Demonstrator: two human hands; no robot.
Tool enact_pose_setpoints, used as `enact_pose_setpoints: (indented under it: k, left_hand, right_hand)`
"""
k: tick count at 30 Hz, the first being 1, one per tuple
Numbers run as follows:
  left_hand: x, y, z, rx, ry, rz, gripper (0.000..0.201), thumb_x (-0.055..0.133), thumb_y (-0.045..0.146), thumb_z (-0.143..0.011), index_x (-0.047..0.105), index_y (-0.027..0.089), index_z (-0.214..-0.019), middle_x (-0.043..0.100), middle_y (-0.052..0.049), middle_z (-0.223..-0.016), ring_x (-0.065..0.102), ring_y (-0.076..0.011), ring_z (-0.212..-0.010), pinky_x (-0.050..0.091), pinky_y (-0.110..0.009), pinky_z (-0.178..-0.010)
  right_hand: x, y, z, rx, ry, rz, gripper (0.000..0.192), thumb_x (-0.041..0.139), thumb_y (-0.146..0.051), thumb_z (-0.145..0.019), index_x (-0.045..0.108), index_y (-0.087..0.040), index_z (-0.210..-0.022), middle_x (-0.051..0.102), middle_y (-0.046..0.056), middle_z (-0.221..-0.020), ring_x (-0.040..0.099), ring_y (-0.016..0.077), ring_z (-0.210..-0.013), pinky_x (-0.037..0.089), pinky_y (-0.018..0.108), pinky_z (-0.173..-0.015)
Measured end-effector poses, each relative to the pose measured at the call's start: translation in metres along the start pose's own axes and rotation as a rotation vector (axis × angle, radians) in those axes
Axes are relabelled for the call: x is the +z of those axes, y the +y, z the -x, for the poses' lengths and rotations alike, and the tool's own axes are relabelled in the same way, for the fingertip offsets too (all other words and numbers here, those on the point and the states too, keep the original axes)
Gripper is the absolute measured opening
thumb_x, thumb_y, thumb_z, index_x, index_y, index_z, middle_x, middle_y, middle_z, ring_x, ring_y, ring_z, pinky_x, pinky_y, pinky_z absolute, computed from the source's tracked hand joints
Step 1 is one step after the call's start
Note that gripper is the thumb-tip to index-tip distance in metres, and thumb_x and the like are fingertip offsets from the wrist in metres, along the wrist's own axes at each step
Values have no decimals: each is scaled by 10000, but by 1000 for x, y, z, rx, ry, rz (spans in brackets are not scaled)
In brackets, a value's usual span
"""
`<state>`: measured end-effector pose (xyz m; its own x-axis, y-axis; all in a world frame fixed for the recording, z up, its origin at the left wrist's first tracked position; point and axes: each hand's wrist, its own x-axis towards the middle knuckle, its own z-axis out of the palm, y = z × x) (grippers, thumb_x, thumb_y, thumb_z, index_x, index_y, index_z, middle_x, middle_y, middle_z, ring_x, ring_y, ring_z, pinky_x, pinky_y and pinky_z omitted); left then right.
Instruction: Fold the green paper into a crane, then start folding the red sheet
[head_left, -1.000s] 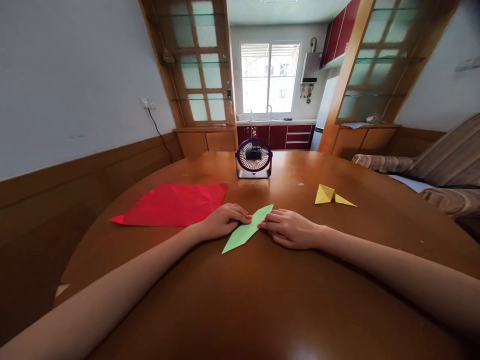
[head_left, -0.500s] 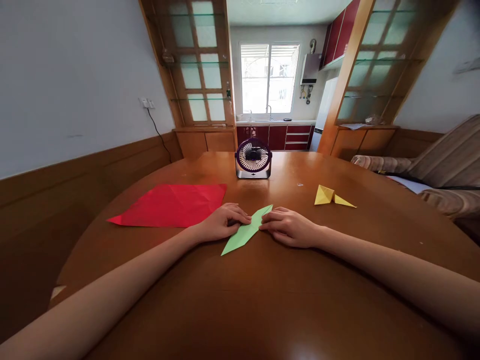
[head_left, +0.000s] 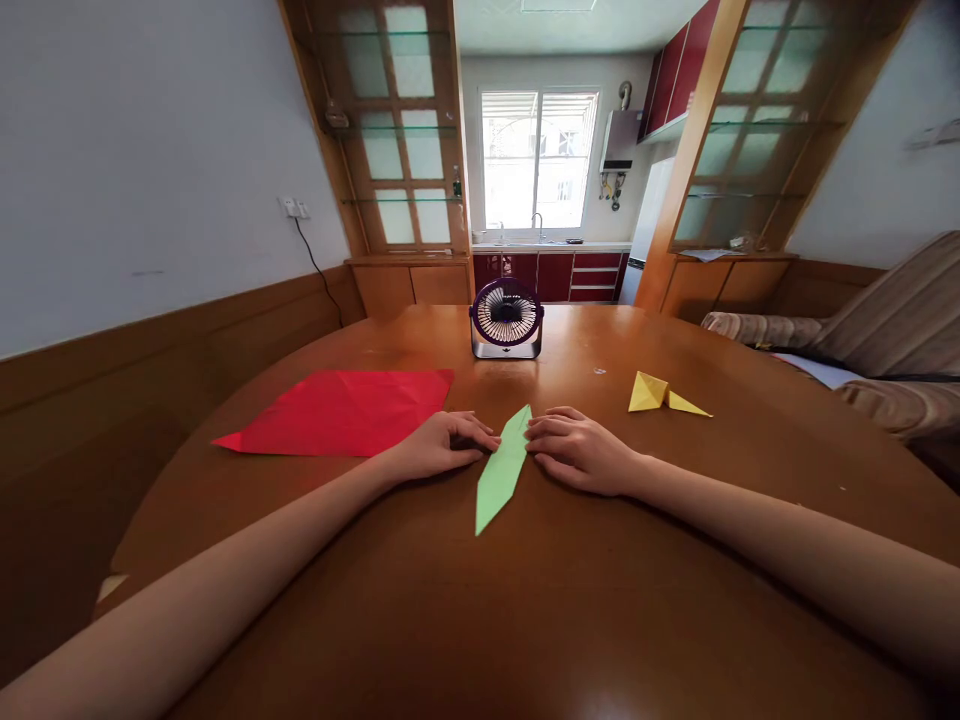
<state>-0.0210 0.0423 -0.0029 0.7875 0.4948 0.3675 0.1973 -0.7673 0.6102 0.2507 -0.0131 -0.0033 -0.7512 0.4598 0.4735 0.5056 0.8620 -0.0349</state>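
Table (head_left: pixel 525 620) of glossy wood, kitchen window (head_left: pixel 538 158) beyond

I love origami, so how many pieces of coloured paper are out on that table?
3: a green folded paper between both hands, a flat red sheet to the left, and a yellow folded piece to the right.

Both hands (head_left: pixel 510 450) flanking green folded paper (head_left: pixel 504 468), wooden table (head_left: pixel 525 600)

Green paper (head_left: pixel 503 468), folded long and thin with pointy ends, flat on the counter (head_left: pixel 525 600), nearly straight.
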Motion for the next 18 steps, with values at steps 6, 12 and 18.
enact_pose_setpoints:
  k: [6, 12, 18]
  left_hand:
    - [6, 6, 0, 51, 34, -84, 185, 694, 298, -837, 735, 221, -1000, 733, -56, -967, 656, -185, -939, 478, -367, -897]
    - [8, 10, -1, 231, 22, -403, 179, 601, 307, -918, 713, 236, -1038, 723, -35, -991, 636, -177, -955, 412, -394, -983]
    - [8, 9, -2, 379, -4, -555, 216, 511, 285, -967, 693, 204, -1050, 726, -62, -968, 638, -181, -913, 474, -344, -866]
  right_hand:
    - [2, 4, 1, 109, -2, -74, 260, 528, -209, -925, 661, -198, -1148, 629, 106, -1182, 582, 232, -1126, 423, 462, -1013]
    - [4, 5, 1, 89, 14, -77, 256, 532, -211, -921, 650, -191, -1147, 635, 114, -1151, 595, 238, -1091, 443, 465, -996]
    - [5, 5, 1, 15, 54, -62, 339, 498, -198, -928, 555, -187, -1262, 645, 121, -1157, 607, 233, -1060, 485, 455, -949]
